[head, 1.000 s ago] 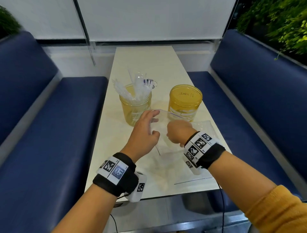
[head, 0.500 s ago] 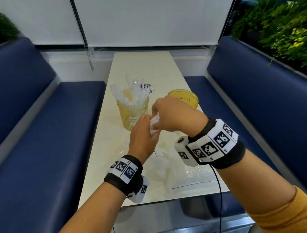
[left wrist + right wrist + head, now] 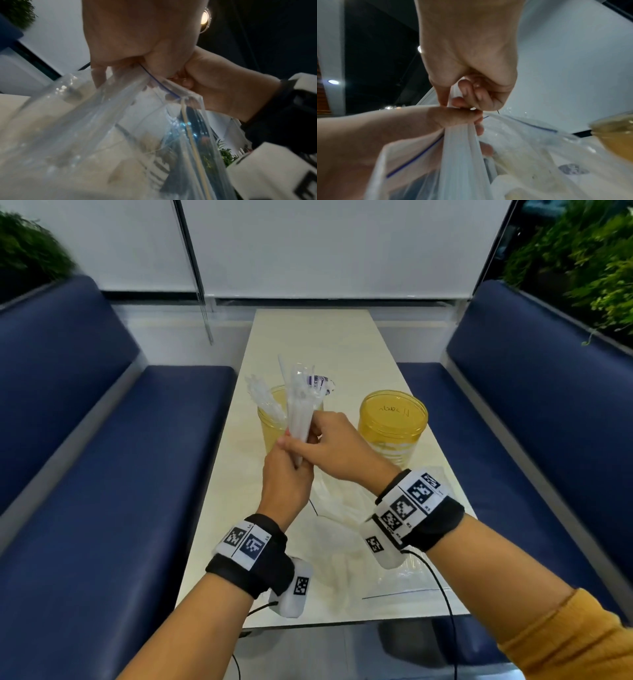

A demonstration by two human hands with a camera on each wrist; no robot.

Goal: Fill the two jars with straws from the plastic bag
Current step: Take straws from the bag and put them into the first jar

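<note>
A bundle of white wrapped straws (image 3: 300, 412) stands upright in front of the left amber jar (image 3: 270, 428), which holds several straws. My right hand (image 3: 329, 440) grips the bundle near its lower part; the right wrist view shows its fingers (image 3: 467, 90) curled round the straws (image 3: 458, 148). Just below, my left hand (image 3: 286, 474) grips the mouth of the clear zip plastic bag (image 3: 337, 508) round the bundle's base. In the left wrist view the bag (image 3: 120, 121) hangs from that hand (image 3: 130, 44). No straws stand up from the right amber jar (image 3: 394, 422).
The narrow pale table (image 3: 308, 344) runs away from me between two blue benches (image 3: 102, 440), (image 3: 531, 422). The bag's lower part, with more wrapped items in it, lies on the table near the front edge. A jar (image 3: 616, 128) shows beside my right hand.
Both hands have lifted off the table. The right hand came out of the bag with a bundle of straws and now holds it upright; the left hand has closed on the bag's mouth.
</note>
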